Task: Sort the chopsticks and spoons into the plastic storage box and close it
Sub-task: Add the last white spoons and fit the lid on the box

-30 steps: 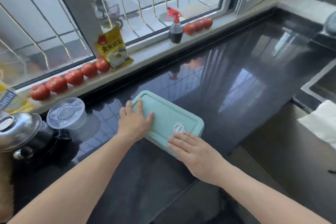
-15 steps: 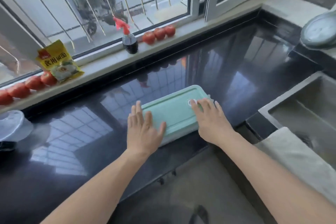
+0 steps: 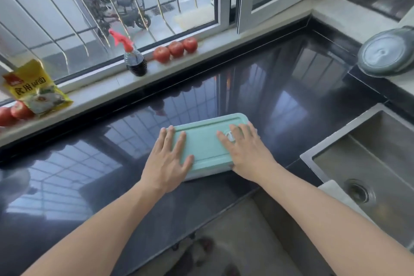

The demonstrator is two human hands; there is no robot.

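both hands flat, fingers straight: left hand (image 3: 167, 159) and right hand (image 3: 246, 149) press the mint lid (image 3: 202, 141) of the storage box (image 3: 207, 172) on the black counter (image 3: 280, 101), sink (image 3: 367, 163) just right. even pressure over every edge likely seats it.

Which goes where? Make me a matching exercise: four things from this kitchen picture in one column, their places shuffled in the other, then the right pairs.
Things
1. storage box
2. spray bottle
3. yellow packet
4. left hand

Places
A. leaning on the sill at far left, beside tomatoes
B. on the black countertop, lid on
C. flat on the box's left end
D. upright on the windowsill, left of three tomatoes

Pairs: 1-B, 2-D, 3-A, 4-C
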